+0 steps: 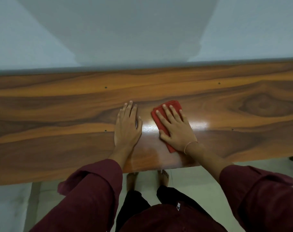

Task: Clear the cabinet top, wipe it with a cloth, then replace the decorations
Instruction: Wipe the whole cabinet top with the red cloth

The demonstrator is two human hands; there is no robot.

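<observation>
In the middle of the frame, the right hand (175,129) lies flat on a folded red cloth (173,103), fingers straight and spread, pressing it onto the wooden counter (58,106). The cloth shows beyond the fingertips and again below the wrist. Just to its left in the frame, the left hand (127,126) rests palm-down on bare wood, fingers straight and close together, holding nothing; the two hands are near but apart. The counter runs across the whole frame against a pale wall (142,30), and no decorations show anywhere on it. A glossy patch shines between and beside the hands.

Judging from this, the clearing is done and the wiping is the step in hand. The next move calls for sliding the cloth under even, flat pressure toward the left and right ends and along the back edge by the wall, with the left hand lifted out of its path. The decorations are out of view, so replacing them comes after.
</observation>
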